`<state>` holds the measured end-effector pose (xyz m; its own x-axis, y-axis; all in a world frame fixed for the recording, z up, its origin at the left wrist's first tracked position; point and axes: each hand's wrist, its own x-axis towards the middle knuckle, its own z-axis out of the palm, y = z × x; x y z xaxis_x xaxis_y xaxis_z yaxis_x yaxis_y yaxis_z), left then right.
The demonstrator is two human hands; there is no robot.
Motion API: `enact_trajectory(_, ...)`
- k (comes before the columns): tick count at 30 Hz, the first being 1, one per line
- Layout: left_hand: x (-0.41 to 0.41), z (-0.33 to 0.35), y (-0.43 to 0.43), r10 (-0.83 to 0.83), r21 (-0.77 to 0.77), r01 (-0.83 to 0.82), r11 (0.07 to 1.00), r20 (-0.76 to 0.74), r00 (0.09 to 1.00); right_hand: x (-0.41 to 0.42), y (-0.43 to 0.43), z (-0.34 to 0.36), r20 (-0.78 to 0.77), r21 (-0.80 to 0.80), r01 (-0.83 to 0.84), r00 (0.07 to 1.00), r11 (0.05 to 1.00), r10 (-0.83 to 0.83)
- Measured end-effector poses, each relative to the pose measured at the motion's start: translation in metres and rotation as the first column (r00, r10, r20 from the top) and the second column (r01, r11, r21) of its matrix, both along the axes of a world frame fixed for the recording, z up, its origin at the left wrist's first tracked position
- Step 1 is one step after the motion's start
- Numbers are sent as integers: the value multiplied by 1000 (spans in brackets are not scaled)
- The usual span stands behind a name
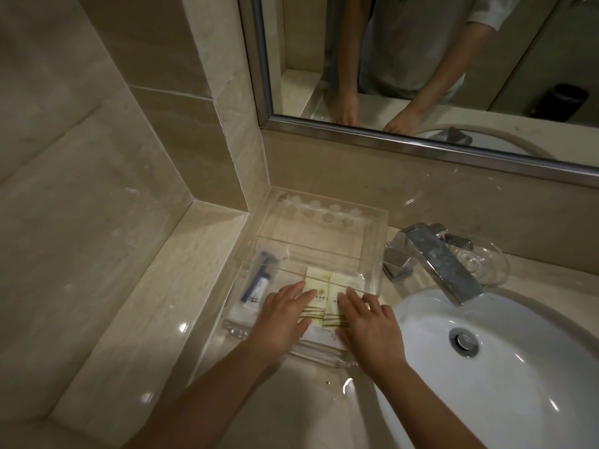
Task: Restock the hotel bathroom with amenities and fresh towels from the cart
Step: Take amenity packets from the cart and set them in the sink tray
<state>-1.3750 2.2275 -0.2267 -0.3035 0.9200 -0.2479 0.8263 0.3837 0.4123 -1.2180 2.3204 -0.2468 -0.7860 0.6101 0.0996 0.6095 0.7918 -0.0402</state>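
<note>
Two cream packets (319, 294) with green stripes lie side by side at the near end of the clear tray (372, 218), which sits on the counter (155, 319) in the corner of the wall, just beside the basin (518, 384). The left hand (285, 315) lies flat on the left packet and the right hand (366, 322) flat on the right one. The fingers are straight, with nothing pinched or curled round, so neither hand grips anything; they seem to be pressing the packets down and squaring them up. Left of the packets, in the same tray, lies a wrapped dental kit (256, 286), a dark-handled brush with a small tube. Something white shows under the packets at the near rim, too hidden to name.

Behind the basin stand the tap (434, 264) and, just beside it, a glass dish (486, 264); the mirror (421, 59) above shows the person's arms reaching down.

As a judgement, the amenities part is well in hand — kit and packets are placed, and the far part of the tray looks to have room for more. No towel shows anywhere, nor the cart, so the towels most likely remain to be done
</note>
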Motion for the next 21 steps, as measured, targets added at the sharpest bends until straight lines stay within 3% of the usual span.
enact_trajectory(7,8,3,-6,69,34,-71,997,50,996,2,-2,-1,-103,28,4,995,1000,-1)
enact_trajectory(10,15,3,-20,155,146,-184,972,192,969,8,-9,6,-218,-1,-36,975,999,35)
enact_trajectory(15,28,6,-54,398,339,-536,773,399,826,9,-25,11,-262,-48,-141,957,989,124)
enact_trajectory(21,33,5,-74,639,139,-838,528,584,500,0,-42,14,-215,-30,-235,951,972,223)
